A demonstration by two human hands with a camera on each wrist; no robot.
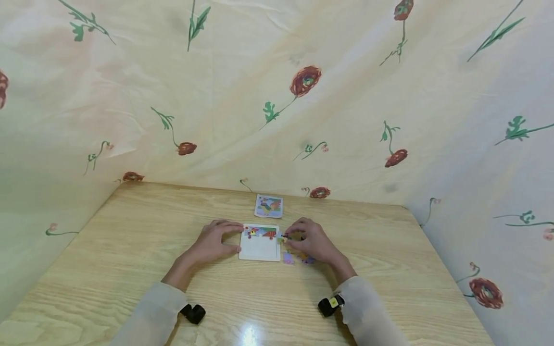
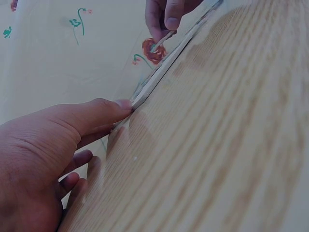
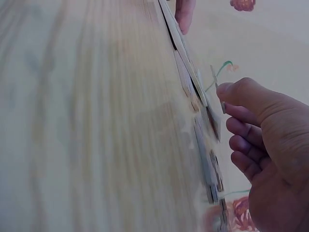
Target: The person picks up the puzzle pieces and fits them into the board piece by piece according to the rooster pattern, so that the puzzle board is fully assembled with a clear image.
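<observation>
- The white puzzle tray (image 1: 259,251) is lying flat on the wooden table (image 1: 251,295); clock directions are running from its centre, 12 o'clock being away from the person.
- Fitted pieces (image 1: 261,232) are filling a strip along the tray's 12 o'clock side; the bare base is showing below them.
- The left hand (image 1: 214,241) is resting at 9 o'clock, thumb and fingers spread wide apart, touching the tray's edge without closing round it.
- The right hand (image 1: 315,240) is pinching a single puzzle piece (image 1: 283,238) between thumb and fingertip at 3 o'clock, holding it raised beside the tray's rim; the remaining fingers are curling loosely.
- Loose pieces (image 1: 288,259) are lying at 4 o'clock, partly hidden by the right hand.
- A picture card (image 1: 268,206) is lying at 12 o'clock, apart from the tray.
</observation>
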